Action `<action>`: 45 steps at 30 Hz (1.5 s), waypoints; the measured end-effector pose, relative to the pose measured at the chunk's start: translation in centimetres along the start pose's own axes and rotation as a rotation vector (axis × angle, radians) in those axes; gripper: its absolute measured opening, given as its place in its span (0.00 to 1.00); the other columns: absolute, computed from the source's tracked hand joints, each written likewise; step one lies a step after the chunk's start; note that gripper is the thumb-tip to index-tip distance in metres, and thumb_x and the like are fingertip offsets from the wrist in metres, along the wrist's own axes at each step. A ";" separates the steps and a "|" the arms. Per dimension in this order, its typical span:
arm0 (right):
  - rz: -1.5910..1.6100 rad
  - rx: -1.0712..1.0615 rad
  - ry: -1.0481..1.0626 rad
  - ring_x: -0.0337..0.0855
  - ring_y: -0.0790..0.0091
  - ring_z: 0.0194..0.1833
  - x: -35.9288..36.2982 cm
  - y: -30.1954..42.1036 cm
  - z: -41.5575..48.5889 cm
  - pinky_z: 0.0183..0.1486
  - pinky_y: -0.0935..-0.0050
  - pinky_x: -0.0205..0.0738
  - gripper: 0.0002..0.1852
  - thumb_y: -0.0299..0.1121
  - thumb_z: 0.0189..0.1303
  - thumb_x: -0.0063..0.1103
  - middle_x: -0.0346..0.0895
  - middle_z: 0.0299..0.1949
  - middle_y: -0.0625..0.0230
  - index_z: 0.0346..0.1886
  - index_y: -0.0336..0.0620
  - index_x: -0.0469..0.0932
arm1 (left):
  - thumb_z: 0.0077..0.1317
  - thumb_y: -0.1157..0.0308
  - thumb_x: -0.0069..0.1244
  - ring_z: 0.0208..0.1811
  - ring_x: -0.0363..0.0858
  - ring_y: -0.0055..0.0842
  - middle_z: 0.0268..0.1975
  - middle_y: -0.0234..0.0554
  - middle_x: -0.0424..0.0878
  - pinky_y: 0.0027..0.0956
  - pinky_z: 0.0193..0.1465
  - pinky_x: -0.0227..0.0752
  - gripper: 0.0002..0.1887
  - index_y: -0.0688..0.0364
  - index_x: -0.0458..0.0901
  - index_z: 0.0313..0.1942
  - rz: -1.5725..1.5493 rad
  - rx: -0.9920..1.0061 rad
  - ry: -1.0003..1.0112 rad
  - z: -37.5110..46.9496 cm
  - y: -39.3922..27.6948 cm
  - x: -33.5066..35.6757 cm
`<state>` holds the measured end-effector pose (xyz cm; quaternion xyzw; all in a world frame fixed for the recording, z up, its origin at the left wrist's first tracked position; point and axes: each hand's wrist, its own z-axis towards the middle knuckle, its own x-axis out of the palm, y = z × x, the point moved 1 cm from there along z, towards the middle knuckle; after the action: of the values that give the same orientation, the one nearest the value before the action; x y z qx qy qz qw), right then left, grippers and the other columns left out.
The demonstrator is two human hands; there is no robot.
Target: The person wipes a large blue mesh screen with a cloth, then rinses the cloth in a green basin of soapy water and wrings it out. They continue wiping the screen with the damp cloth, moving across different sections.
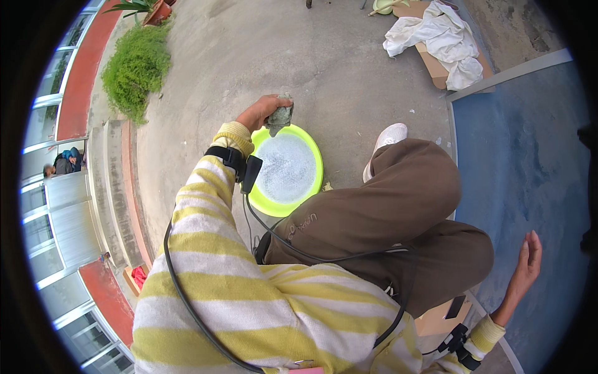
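My left hand point(259, 113) grips a wet-looking grey-green cloth point(280, 117), bunched and hanging down. It is over the far rim of a yellow-green basin point(318, 163) on the concrete. Foamy, whitish water point(286, 168) lies inside the basin. To my right is a large blue panel point(509, 154) with a pale frame and darker, damp-looking patches. Over this panel my right hand point(525, 262) is held with nothing in it, its fingers loosely extended. Whether it touches the surface, I cannot tell. Both wrists carry black straps with small devices and cables.
White fabric point(448, 42) lies on flattened cardboard point(432, 68) at the far right. A black flat object point(455, 307) rests on cardboard by my right arm. Leftward are a green bush point(138, 70), a potted plant point(158, 11), concrete steps point(114, 187) and a seated person point(67, 161).
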<state>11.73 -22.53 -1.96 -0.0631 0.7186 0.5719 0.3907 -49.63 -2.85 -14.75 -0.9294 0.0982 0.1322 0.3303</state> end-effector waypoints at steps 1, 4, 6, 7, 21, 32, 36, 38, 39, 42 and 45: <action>-0.004 -0.022 0.021 0.72 0.70 0.56 -0.1 0.0 -0.2 0.59 0.72 0.65 0.17 0.26 0.65 0.48 0.74 0.53 0.61 0.57 0.39 0.70 | 0.57 0.62 0.55 0.29 0.78 0.27 0.31 0.38 0.80 0.32 0.34 0.73 0.15 0.62 0.76 0.39 0.023 -0.090 -0.005 0.4 3.3 -1.1; -0.049 -0.040 0.047 0.73 0.70 0.55 -0.7 0.2 -0.7 0.59 0.72 0.65 0.16 0.26 0.66 0.47 0.74 0.53 0.60 0.57 0.38 0.71 | 0.52 0.66 0.57 0.26 0.79 0.28 0.30 0.42 0.82 0.32 0.32 0.72 0.14 0.66 0.81 0.35 0.068 -0.180 -0.005 1.5 11.8 -3.3; -0.089 -0.047 0.050 0.73 0.70 0.55 -1.4 0.2 -1.0 0.59 0.72 0.65 0.16 0.27 0.66 0.47 0.74 0.53 0.60 0.57 0.37 0.71 | 0.50 0.67 0.56 0.23 0.79 0.28 0.28 0.43 0.81 0.30 0.29 0.72 0.12 0.69 0.80 0.29 0.343 -0.154 -0.060 2.7 15.7 -3.5; -0.113 -0.051 0.049 0.73 0.70 0.55 -1.7 0.3 -1.0 0.59 0.72 0.65 0.16 0.27 0.66 0.47 0.74 0.53 0.60 0.57 0.37 0.71 | 0.47 0.64 0.59 0.27 0.80 0.30 0.28 0.46 0.81 0.31 0.33 0.73 0.18 0.71 0.80 0.31 0.461 -0.125 -0.049 3.1 17.1 -3.4; -0.199 -0.117 0.081 0.73 0.73 0.52 -1.5 4.2 -0.6 0.58 0.74 0.64 0.16 0.28 0.67 0.47 0.75 0.49 0.62 0.55 0.35 0.72 | 0.52 0.56 0.51 0.39 0.79 0.48 0.34 0.58 0.81 0.43 0.44 0.71 0.17 0.63 0.83 0.30 1.063 0.234 0.158 5.3 23.2 -2.5; -0.186 -0.183 0.056 0.75 0.73 0.50 -1.8 10.0 -2.0 0.56 0.75 0.68 0.15 0.26 0.66 0.47 0.74 0.49 0.64 0.54 0.34 0.72 | 0.56 0.55 0.53 0.42 0.74 0.40 0.51 0.48 0.73 0.44 0.36 0.69 0.29 0.61 0.70 0.55 0.240 -0.492 -0.032 -4.6 32.9 -8.3; -0.168 -0.241 0.067 0.75 0.73 0.50 -1.1 12.7 -2.9 0.56 0.74 0.68 0.15 0.27 0.66 0.48 0.74 0.49 0.64 0.55 0.34 0.72 | 0.57 0.54 0.53 0.46 0.72 0.41 0.55 0.53 0.70 0.44 0.41 0.68 0.33 0.58 0.64 0.60 -0.033 -0.652 -0.063 -7.0 37.6 -6.3; -0.188 -0.249 0.053 0.75 0.73 0.50 -1.0 14.0 -3.3 0.56 0.74 0.69 0.15 0.27 0.66 0.48 0.74 0.49 0.64 0.55 0.34 0.72 | 0.56 0.52 0.54 0.50 0.70 0.40 0.56 0.54 0.68 0.44 0.46 0.67 0.35 0.57 0.63 0.61 -0.170 -0.709 -0.042 -7.6 39.7 -4.6; -0.184 -0.262 0.054 0.75 0.73 0.50 -1.0 14.5 -3.6 0.56 0.74 0.69 0.15 0.27 0.66 0.48 0.74 0.49 0.65 0.55 0.35 0.72 | 0.56 0.52 0.54 0.52 0.69 0.40 0.57 0.53 0.67 0.44 0.49 0.66 0.35 0.56 0.63 0.61 -0.239 -0.741 -0.035 -7.7 40.5 -3.6; -0.205 -0.298 0.066 0.76 0.74 0.50 -1.1 16.0 -4.4 0.55 0.75 0.69 0.15 0.26 0.66 0.48 0.75 0.48 0.65 0.55 0.35 0.73 | 0.55 0.51 0.56 0.55 0.67 0.38 0.58 0.51 0.67 0.44 0.54 0.63 0.36 0.56 0.63 0.61 -0.389 -0.706 0.106 -7.7 42.0 -1.0; -0.220 -0.286 0.043 0.76 0.75 0.49 -1.3 17.4 -5.2 0.54 0.77 0.69 0.14 0.26 0.65 0.49 0.75 0.45 0.66 0.54 0.36 0.74 | 0.54 0.52 0.57 0.56 0.66 0.38 0.57 0.50 0.67 0.44 0.57 0.61 0.37 0.59 0.63 0.60 -0.445 -0.586 0.132 -7.4 42.3 2.0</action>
<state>0.74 -21.64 12.55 -0.2087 0.6267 0.6206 0.4226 -57.84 -40.01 -34.71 -0.9896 -0.1270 0.0197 0.0640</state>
